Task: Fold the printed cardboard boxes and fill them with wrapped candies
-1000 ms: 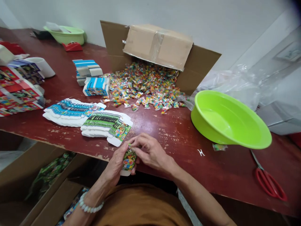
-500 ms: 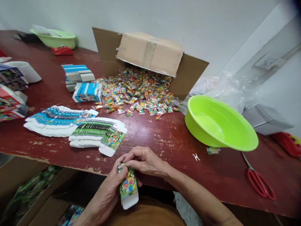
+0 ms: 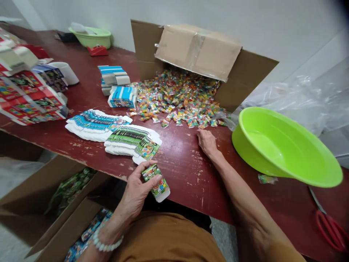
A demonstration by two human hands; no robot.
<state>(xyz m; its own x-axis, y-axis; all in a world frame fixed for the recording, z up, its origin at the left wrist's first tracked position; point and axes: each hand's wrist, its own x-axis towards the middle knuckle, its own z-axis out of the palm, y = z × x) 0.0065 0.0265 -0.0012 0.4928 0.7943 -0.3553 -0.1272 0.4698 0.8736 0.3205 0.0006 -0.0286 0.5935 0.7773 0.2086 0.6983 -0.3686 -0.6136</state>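
Note:
My left hand [image 3: 137, 189] is closed around a small green printed carton [image 3: 157, 183], held over the near edge of the dark red table [image 3: 188, 171]. My right hand [image 3: 206, 141] reaches forward with its fingers curled at the near edge of a heap of colourful wrapped sweets [image 3: 177, 98]; I cannot make out whether anything is in them. The sweets spill from a tipped cardboard box [image 3: 201, 51]. Fanned stacks of flat green cartons [image 3: 131, 140] and blue cartons [image 3: 91, 123] lie just left of my left hand.
A bright green basin [image 3: 283, 145] sits to the right, red scissors [image 3: 331, 225] beyond it, crumpled clear plastic [image 3: 294, 98] behind. Folded blue boxes [image 3: 117, 85], red printed boxes [image 3: 27, 98], a white cup [image 3: 65, 72] and a pale green bowl [image 3: 91, 36] stand left. Open cardboard boxes [image 3: 54, 203] sit below the table.
My right hand let go of the green carton and moved forward to the sweets. My left hand keeps the carton alone and has turned it.

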